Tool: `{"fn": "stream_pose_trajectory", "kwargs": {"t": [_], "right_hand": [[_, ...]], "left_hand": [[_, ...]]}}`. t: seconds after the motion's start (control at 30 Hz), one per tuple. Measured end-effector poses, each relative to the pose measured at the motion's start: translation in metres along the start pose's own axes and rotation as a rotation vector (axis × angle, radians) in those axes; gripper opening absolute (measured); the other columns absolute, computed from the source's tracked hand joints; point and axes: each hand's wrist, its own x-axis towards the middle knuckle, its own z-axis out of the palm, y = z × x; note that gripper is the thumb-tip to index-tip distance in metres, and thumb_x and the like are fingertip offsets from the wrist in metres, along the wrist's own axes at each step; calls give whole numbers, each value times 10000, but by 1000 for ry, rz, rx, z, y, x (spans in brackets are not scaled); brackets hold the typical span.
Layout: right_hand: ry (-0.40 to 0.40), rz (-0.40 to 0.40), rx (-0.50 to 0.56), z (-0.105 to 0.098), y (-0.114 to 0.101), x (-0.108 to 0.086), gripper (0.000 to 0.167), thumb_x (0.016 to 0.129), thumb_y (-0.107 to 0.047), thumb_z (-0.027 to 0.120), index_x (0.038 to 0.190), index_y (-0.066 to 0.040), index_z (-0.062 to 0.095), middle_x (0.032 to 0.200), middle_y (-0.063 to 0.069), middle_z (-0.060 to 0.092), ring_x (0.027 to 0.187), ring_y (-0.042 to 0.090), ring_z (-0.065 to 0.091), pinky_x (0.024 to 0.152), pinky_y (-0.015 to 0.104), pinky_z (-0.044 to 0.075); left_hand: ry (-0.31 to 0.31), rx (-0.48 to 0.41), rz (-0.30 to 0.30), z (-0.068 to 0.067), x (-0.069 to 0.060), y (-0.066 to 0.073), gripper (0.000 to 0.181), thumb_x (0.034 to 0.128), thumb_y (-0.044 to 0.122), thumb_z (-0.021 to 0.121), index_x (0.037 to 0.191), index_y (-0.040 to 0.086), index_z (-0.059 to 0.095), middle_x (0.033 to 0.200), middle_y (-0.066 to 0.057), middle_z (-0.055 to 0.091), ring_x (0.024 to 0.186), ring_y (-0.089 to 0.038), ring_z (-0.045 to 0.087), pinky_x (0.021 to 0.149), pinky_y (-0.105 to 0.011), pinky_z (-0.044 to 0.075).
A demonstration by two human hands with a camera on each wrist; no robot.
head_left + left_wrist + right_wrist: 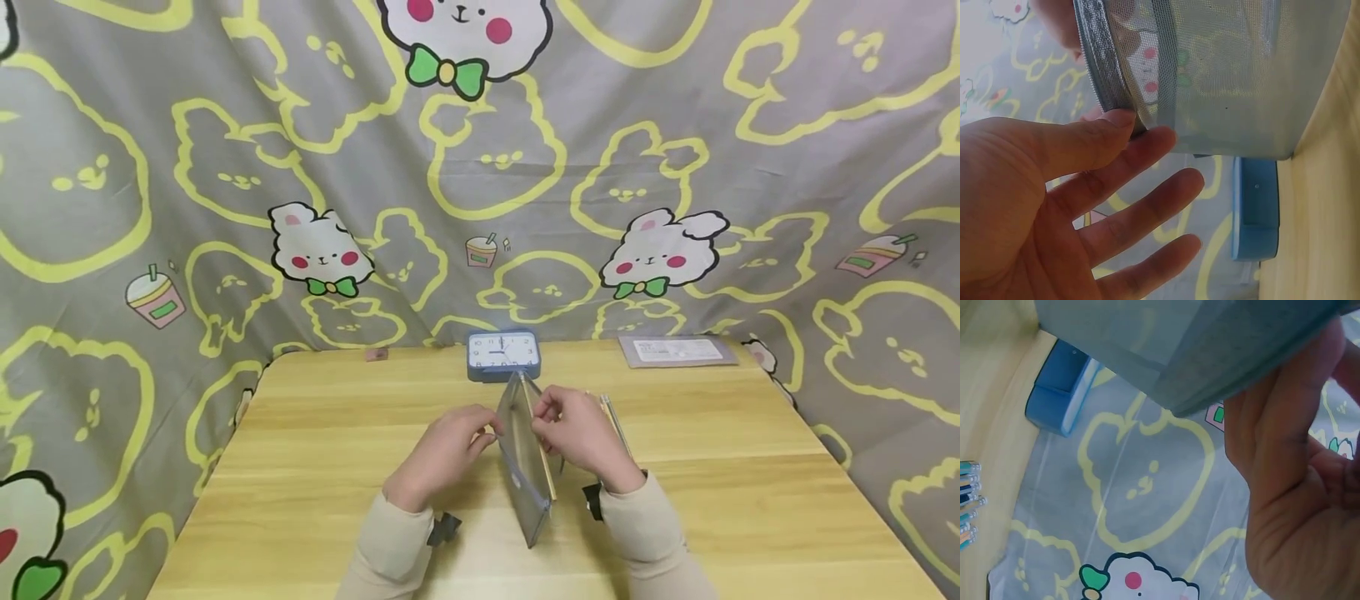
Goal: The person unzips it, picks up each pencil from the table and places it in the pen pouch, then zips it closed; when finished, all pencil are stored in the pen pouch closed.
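A grey mesh zipper pouch (517,446) stands on edge above the wooden table, its zippered opening parted at the top. My left hand (453,446) pinches the zipper edge between thumb and forefinger; in the left wrist view the other fingers of that hand (1054,194) spread beside the mesh (1229,94). On the pouch's right side, my right hand (581,429) pinches the opposite edge with bent fingers. In the right wrist view the pouch (1110,337) hides those fingertips. Several pens (969,500) lie on the table to the right, partly behind my right hand in the head view.
Beyond the pouch stands a blue clock (502,354) near the table's back edge. A grey packet with a white label (678,351) lies at the back right, and a small brown piece (377,355) at the back left. A patterned curtain (405,175) surrounds the table.
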Motion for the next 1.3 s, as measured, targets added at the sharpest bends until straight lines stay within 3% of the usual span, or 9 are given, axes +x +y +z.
{"fn": "stream_pose_trajectory", "kwargs": {"t": [0.27,0.63,0.9,1.0,1.1,1.3], "right_hand": [[21,-21,-55,9,3,1,54,865,-8,663,898,-50,659,717,-5,653,534,126,636,505,282,541],[45,-40,-118,20,2,-1,150,860,18,697,827,-109,624,679,-35,641,497,94,606,483,261,497],[140,-99,-301,21,0,-2,158,827,-22,733,802,-129,619,674,-46,629,546,78,554,519,245,455],[160,-73,-342,8,0,-5,114,853,-91,751,837,-125,643,726,-22,658,617,107,562,567,270,480],[172,-30,-347,-18,8,-7,101,902,-169,749,903,-101,674,774,5,690,651,130,588,608,299,503],[119,30,-415,-68,57,-9,155,950,-227,709,961,-79,663,826,34,708,670,165,581,618,338,474]], "left_hand": [[3,-7,-3,1,-3,2,116,1022,96,699,1099,174,737,1156,18,760,1019,-157,721,883,-359,607],[-29,-17,-28,2,-1,5,122,1027,96,694,1096,185,741,1134,29,755,972,-127,706,838,-325,598],[-34,-18,-31,1,-1,5,124,1028,96,691,1098,181,746,1180,19,760,1063,-180,732,886,-366,605],[-38,-25,-31,1,-2,4,130,1027,88,689,1096,183,745,1190,21,762,1080,-189,734,895,-367,606],[-30,-31,-30,0,-2,3,131,1026,83,688,1090,183,745,1193,22,764,1066,-181,734,883,-357,607],[-12,-25,-29,-1,-3,1,119,1022,93,696,1090,174,749,1189,17,767,1050,-169,730,889,-354,607]]}}
